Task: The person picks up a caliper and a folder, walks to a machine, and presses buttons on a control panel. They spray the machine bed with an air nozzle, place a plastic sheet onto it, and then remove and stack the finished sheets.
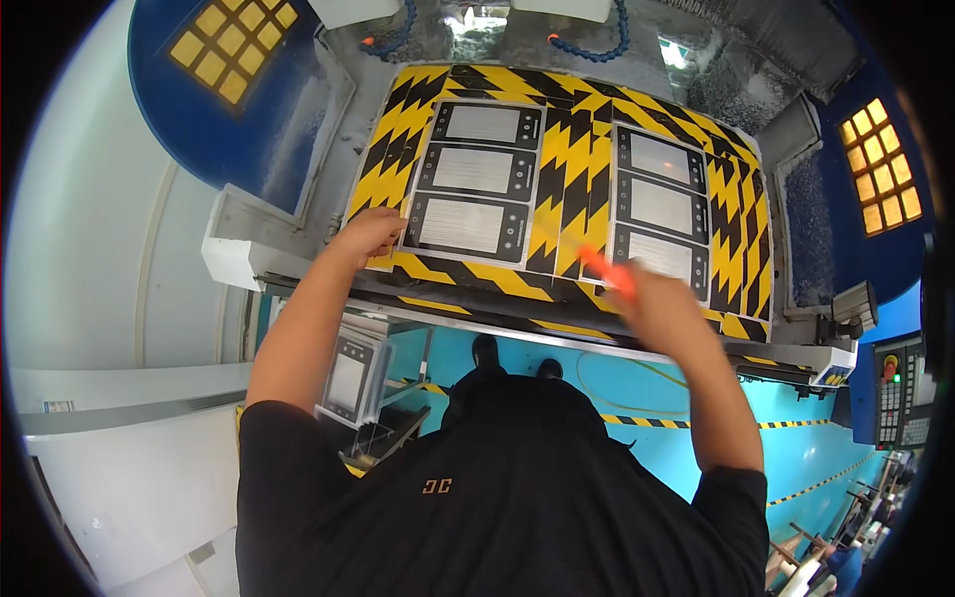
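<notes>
My left hand [376, 235] is at the left edge of the nearest dark-framed panel [460, 225] in the left column. Its fingers are bent together and touch that edge; whether anything is pinched in them is hidden. My right hand [662, 310] is closed round an orange-handled tool [607, 270], over the near part of the bed between the two columns. Motion smears the tool, and its tip cannot be made out. Beneath both hands is a bed covered in yellow-and-black striped tape [572, 189]. Flat panels with pale middles lie on it in two columns.
Blue hoses with orange nozzles [587, 55] hang at the back. Blue machine doors with yellow windows [234, 45] flank the bed. A rack of similar panels [350, 378] stands below the left front edge. At the far right is a control panel [903, 398].
</notes>
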